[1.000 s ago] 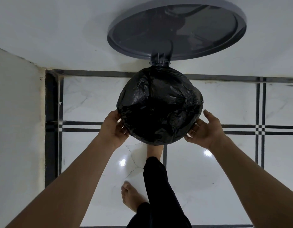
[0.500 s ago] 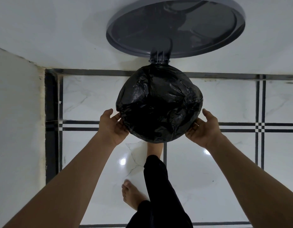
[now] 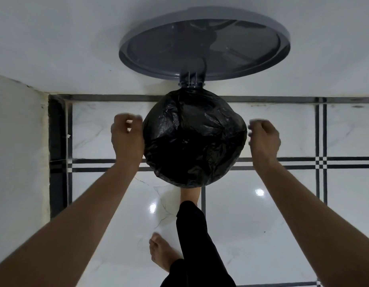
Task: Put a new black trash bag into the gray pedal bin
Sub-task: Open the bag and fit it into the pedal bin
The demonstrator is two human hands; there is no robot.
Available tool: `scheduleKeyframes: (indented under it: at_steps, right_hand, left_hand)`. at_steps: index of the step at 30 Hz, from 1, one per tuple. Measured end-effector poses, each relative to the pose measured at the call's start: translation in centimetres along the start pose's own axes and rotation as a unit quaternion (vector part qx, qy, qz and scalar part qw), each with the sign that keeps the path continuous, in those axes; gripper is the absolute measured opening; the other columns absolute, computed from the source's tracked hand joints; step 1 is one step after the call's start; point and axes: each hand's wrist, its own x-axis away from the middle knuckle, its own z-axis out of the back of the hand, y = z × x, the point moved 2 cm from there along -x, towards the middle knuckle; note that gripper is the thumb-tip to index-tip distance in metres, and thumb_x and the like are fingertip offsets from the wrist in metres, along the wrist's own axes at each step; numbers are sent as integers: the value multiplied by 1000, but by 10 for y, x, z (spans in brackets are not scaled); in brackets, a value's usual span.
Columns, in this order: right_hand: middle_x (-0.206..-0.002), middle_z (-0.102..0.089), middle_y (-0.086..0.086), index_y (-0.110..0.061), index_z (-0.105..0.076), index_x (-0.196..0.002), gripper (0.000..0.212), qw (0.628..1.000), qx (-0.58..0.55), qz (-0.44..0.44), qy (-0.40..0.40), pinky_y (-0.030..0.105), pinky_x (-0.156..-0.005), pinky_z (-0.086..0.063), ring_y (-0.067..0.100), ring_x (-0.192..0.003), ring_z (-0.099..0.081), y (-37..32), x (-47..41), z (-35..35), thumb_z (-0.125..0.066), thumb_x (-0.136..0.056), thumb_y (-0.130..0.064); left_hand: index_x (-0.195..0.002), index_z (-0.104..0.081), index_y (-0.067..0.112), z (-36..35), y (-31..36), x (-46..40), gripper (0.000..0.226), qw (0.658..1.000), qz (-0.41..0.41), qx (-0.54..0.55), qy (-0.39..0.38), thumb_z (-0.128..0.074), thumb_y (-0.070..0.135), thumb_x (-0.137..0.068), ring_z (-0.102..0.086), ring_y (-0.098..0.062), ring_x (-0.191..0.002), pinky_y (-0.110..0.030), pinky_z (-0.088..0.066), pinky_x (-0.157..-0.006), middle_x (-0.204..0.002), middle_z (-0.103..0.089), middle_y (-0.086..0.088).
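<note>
Your left hand sits just beside the left edge of the black trash bag, fingers curled in toward the palm; the blur leaves it unclear whether they pinch any plastic. Your right hand mirrors it at the bag's right edge — fingers curled as well, with a narrow gap visible between fingertips and bag, holding nothing you can make out. The bag is draped over the mouth of the gray pedal bin, covering its whole rim, so the bin body is hidden beneath. The round gray lid stands open against the white wall behind. One bare foot reaches under the bag's near edge — the other foot rests on the glossy marble floor.
</note>
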Motion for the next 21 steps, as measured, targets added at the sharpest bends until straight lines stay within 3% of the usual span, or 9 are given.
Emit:
scheduleKeyframes:
  at_steps: [4,6,9,13,18,20,21]
  right_hand:
    - [-96,-76,-14,-36,-75,-99,18,974,121,94,-169,31,-92,-55,13,-98,-71,-38,-36,-23,-61,-90,-43]
    - [-94,-76,-9,-29,-77,-95,21,950,172,87,-246,32,-88,-55,15,-94,-70,-52,-52,-36,-63,-92,-44]
    - [-100,-72,2,-18,-78,-104,28,940,153,11,-305,36,-82,-49,19,-92,-62,-62,-63,-44,-67,-89,-40]
    - [-119,-75,8,-18,-80,-100,22,939,116,-63,-317,39,-98,-56,25,-109,-69,-64,-65,-51,-60,-97,-27]
    - [-97,-78,7,-13,-78,-101,27,936,65,-100,-332,41,-99,-57,29,-100,-74,-64,-61,-57,-54,-100,-24]
    - [-92,-72,1,-20,-77,-93,21,956,131,-28,-262,37,-90,-56,25,-95,-70,-64,-60,-54,-57,-94,-26]
    - [-93,-71,-1,-22,-75,-90,19,966,169,41,-189,34,-88,-54,23,-95,-68,-65,-56,-50,-57,-91,-27]
  left_hand:
    - [-113,-72,34,-24,37,-37,19,978,-108,-116,-134,-64,40,-97,-63,-3,-89,-16,-46,-81,-108,-70,11]
    - [-112,-75,29,-37,48,-54,18,966,-92,-127,-205,-66,36,-99,-65,-5,-90,-18,-48,-86,-100,-72,12]
    - [-102,-77,20,-46,58,-73,8,958,-51,-118,-256,-70,23,-98,-69,-11,-87,-28,-56,-86,-94,-74,1]
    - [-99,-74,18,-54,56,-87,8,951,-7,-169,-258,-66,18,-99,-65,-19,-87,-33,-58,-85,-96,-70,-4]
    - [-88,-67,23,-49,42,-91,31,954,37,-101,-280,-53,-4,-93,-55,-19,-67,-24,-45,-57,-90,-67,-8]
    - [-89,-70,17,-43,37,-84,34,953,88,-26,-288,-45,-7,-92,-58,-20,-69,-26,-46,-59,-87,-67,-7]
    - [-91,-72,15,-40,33,-79,34,953,115,0,-279,-44,-3,-92,-61,-21,-75,-29,-47,-66,-89,-69,-5]
